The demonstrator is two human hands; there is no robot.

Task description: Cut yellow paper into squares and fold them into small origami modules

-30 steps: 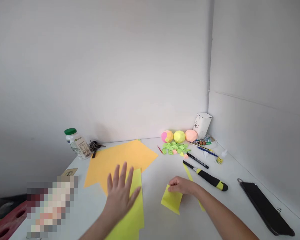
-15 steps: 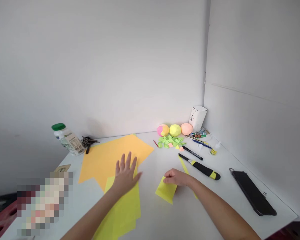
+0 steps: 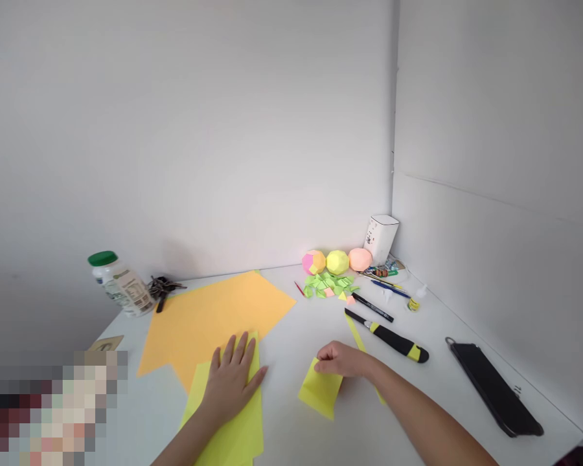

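Observation:
My left hand lies flat and open, fingers spread, on a stack of yellow paper sheets at the near left of the white table. My right hand is curled, its fingertips pinching the top edge of a small yellow folded paper square. A large orange sheet lies beyond my left hand, partly under the yellow stack. A thin yellow paper strip runs out from behind my right wrist.
A black-and-yellow utility knife and a black pen lie right of my right hand. Three paper balls, green paper scraps, a white box, a bottle, keys and a black phone surround them.
My left hand has drawn back toward me along the yellow sheets and settled flat. My right hand stays on the small yellow square. The view shifted slightly.

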